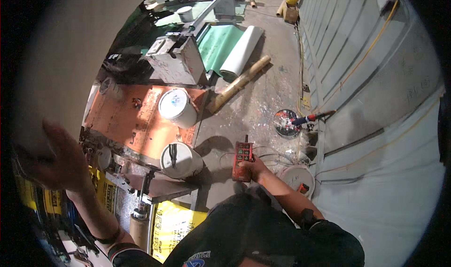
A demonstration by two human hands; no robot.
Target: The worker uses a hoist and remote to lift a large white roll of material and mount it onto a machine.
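My right hand (256, 168) is wrapped round a red handheld remote control (243, 161) with dark buttons and a short black antenna. The thumb lies on its lower face. My left hand (61, 159) is raised at the left, against a large pale cylinder-like surface (61, 65) that fills the upper left. Its thumb stands apart from the palm; the other fingers are dark and partly lost in shadow, and nothing shows in its grasp. Just ahead of me are a white bucket (188, 162) with a dark strip across its top and a lidded white bucket (181, 109).
An orange sheet (141, 114) lies left of the buckets. Farther off are a cardboard tube (239, 84), a white roll (242, 53) and green sheeting (218, 46). At the right, a paint-spattered round container (285, 122) and a pale lidded bucket (298, 180) stand by the wall (371, 79).
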